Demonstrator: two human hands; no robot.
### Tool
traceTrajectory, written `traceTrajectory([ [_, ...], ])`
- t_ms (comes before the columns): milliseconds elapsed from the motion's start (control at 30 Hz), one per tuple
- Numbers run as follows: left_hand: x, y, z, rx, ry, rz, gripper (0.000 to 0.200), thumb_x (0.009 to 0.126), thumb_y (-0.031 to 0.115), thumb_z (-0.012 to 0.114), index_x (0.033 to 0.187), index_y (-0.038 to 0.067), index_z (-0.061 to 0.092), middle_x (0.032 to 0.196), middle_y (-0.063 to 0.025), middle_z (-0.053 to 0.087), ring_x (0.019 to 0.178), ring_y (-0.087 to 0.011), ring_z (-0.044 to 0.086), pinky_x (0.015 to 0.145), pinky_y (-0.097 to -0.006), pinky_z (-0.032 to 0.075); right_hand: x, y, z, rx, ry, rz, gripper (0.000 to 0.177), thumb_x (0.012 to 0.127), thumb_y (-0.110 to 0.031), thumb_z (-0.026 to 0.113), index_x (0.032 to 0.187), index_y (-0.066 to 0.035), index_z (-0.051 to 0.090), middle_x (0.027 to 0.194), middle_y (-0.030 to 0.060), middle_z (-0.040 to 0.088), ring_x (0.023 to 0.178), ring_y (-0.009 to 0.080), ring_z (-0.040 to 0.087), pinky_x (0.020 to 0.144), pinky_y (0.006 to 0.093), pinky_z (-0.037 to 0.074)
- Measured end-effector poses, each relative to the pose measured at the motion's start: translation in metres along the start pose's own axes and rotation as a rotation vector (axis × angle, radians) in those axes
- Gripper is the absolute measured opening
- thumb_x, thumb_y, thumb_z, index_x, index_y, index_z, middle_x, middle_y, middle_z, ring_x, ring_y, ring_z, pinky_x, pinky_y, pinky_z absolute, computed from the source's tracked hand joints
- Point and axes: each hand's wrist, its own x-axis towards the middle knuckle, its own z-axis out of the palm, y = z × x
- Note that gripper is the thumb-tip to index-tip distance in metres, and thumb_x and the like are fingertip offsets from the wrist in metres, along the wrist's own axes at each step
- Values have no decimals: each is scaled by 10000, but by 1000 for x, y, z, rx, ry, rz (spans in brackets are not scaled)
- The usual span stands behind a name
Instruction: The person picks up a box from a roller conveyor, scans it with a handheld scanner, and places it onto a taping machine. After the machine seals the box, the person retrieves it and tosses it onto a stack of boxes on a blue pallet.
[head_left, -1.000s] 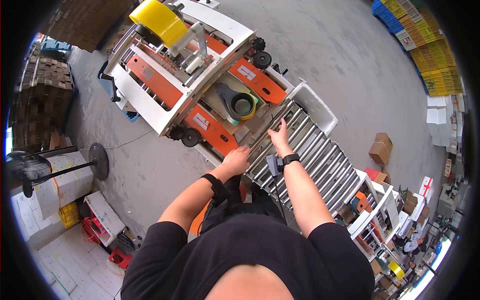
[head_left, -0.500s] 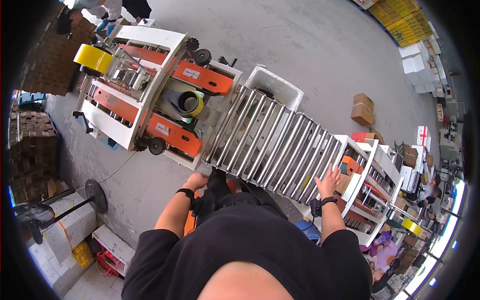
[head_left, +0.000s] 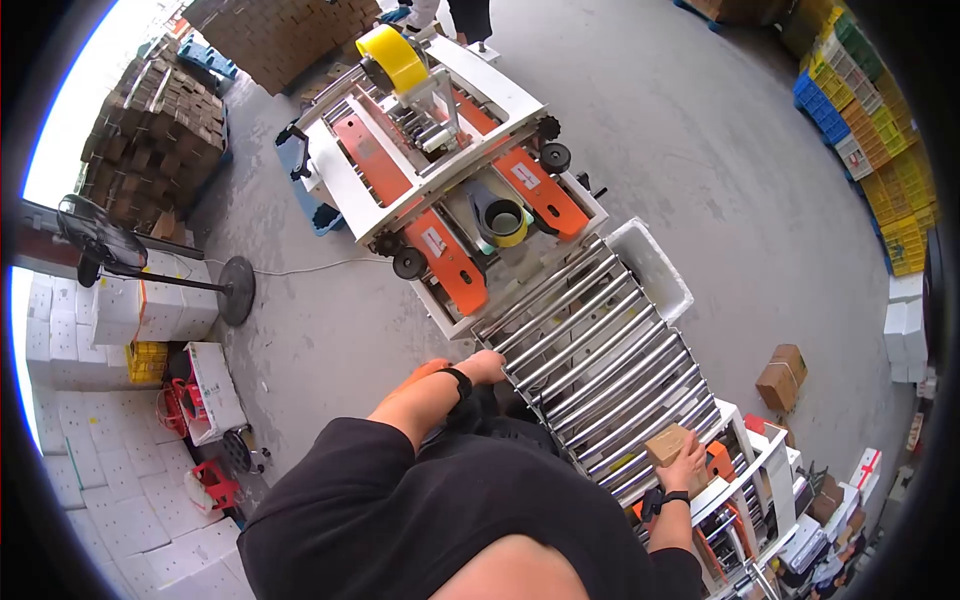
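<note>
My right hand (head_left: 684, 466) is closed on a small brown cardboard box (head_left: 667, 444) at the near right end of the roller conveyor (head_left: 628, 392). The box sits at the rollers, beside the white-framed machine there. My left hand (head_left: 487, 367) is curled up next to the conveyor's near side edge. What its fingers hold, if anything, is hidden. Past the conveyor's far end stands a carton-sealing machine (head_left: 450, 150) with orange side plates and a yellow tape roll (head_left: 392, 58) on top. A dark ring-shaped piece with a yellow rim (head_left: 508, 238) lies between the plates.
A white foam bin (head_left: 655, 275) stands against the conveyor's far side. On the floor at right lies a strapped carton (head_left: 781, 378). A pedestal fan (head_left: 236, 290) and stacked white boxes (head_left: 110, 450) are at left. Another person (head_left: 470, 18) is at the top.
My right hand was open above the rollers' end; now it grips the small box. My left hand has moved from beside my body to the conveyor edge. The view has turned.
</note>
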Motion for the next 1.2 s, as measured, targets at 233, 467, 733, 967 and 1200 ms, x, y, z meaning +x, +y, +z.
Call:
traceTrajectory([
  [233,-2,-28,7,-29,50,-31,346,680,222,562,976,58,635,973,-178,615,938,-328,577,816,-397,463,-3,-101,-24,116,159,-82,1088,498,-197,748,1380,-92,120,1297,145,288,1216,333,259,992,473,221],
  [467,-15,-45,-6,-80,90,-102,327,662,239,555,900,35,650,902,-186,626,903,-332,587,801,-391,468,6,-275,-57,107,-99,-806,996,458,-228,758,1321,-66,288,1267,121,347,1192,307,309,981,447,242],
  [733,-37,-14,-31,-123,157,-70,415,692,144,529,1100,76,564,1119,-168,556,1017,-315,539,852,-396,444,104,-343,-19,122,29,-898,765,550,-193,769,1240,-128,446,1299,116,375,1209,302,336,997,433,287],
  [967,-37,37,-50,247,339,409,582,674,90,532,1246,79,427,1392,-91,263,1275,-296,267,979,-411,327,68,-277,-44,327,117,-242,827,599,-208,778,1291,-129,332,1309,193,321,1187,358,351,978,432,327],
  [1200,-8,50,-47,456,229,549,633,663,102,562,1275,79,402,1419,-81,226,1315,-261,199,1012,-422,269,25,-272,8,600,154,-281,676,668,-153,711,1264,-152,389,1299,266,297,1123,422,419,918,439,389],
])
